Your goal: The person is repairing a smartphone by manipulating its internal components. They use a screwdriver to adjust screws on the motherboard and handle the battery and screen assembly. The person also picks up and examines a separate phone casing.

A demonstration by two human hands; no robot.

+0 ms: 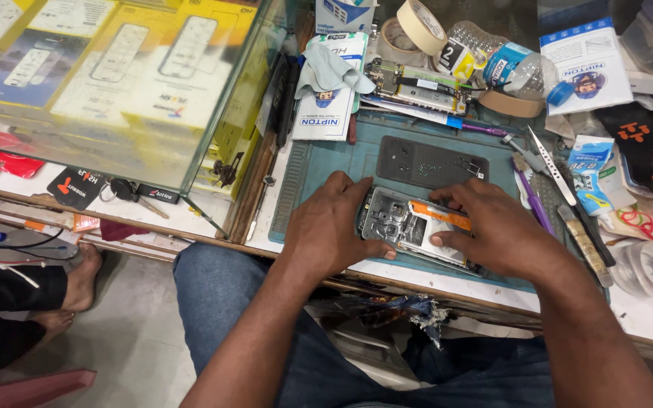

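Head view, going left to right — glass display case [115,83] full of yellow boxed stuff on the far left, with keys [122,190] lying on the surface [32,185] in front of it. Then the teal repair mat [326,162], and on its near edge sits the opened-up phone [410,227], back off, metal frame and an orange strip showing.

Left hand [334,227] lies palm down over the phone's left end, fingers curled round the edge, pinning it flat. Right hand [493,230] comes in from the right, wrist low, thumb pressing on the frame and fingers arched over the top edge — so both are closed on the phone.

I'd guess it's light, stiff and pretty fragile with the guts exposed; best held by the outer frame edges, not the board. Tweezers [552,155] and other tools lie further right, a plastic bottle [504,64] behind.
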